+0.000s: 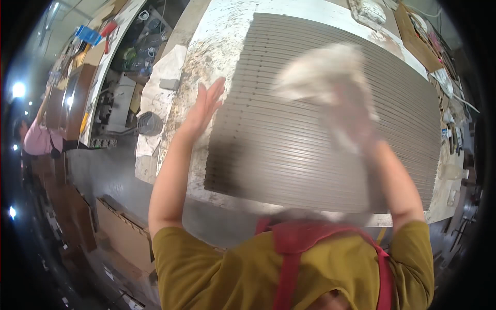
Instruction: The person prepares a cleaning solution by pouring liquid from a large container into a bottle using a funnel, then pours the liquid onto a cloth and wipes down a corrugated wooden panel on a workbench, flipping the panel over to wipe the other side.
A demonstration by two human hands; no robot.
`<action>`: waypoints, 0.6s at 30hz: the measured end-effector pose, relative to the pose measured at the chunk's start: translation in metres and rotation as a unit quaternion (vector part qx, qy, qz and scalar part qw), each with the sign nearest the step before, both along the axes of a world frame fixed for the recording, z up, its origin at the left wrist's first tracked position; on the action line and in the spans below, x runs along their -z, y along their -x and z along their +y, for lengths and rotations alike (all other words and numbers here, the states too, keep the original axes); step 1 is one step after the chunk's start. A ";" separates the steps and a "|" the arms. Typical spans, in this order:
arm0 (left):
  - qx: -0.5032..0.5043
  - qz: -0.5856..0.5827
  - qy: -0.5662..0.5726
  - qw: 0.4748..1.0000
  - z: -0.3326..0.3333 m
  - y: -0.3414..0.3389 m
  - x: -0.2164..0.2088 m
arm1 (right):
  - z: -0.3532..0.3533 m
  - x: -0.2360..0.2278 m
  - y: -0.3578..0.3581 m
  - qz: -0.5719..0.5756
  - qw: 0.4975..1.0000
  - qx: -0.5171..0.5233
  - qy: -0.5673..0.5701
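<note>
A large grey-brown ribbed panel with parallel grooves lies flat on a white, stained worktable. Over its middle, my right hand grips a whitish cloth; hand and cloth are smeared by motion. Whether the cloth presses on the grooves throughout cannot be made out. My left hand is at the panel's left edge with its fingers stretched out and nothing in it. Part of the panel's near side is blurred by a hazy patch.
Left on the table are a grey block and a dark round container on a pale cloth. A clear bottle lies at the right edge. Cardboard stands on the floor at lower left. A person in pink is at far left.
</note>
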State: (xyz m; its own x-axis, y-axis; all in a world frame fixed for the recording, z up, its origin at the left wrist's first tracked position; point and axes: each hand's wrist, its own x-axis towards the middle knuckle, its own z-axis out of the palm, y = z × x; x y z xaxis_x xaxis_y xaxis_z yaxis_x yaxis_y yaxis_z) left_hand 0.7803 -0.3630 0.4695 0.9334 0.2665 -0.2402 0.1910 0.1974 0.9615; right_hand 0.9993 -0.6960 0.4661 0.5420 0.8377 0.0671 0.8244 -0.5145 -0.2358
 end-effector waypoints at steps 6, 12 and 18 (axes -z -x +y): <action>0.030 -0.040 0.000 0.999 -0.050 0.024 -0.022 | -0.239 0.070 -0.115 0.359 0.849 0.222 -0.319; -0.046 0.003 0.099 0.994 -0.033 0.031 0.001 | 0.061 0.015 0.065 -0.086 0.988 -0.127 -0.035; -0.074 0.017 0.034 0.997 -0.024 0.052 0.012 | 0.094 -0.012 0.130 -0.038 0.972 -0.231 -0.020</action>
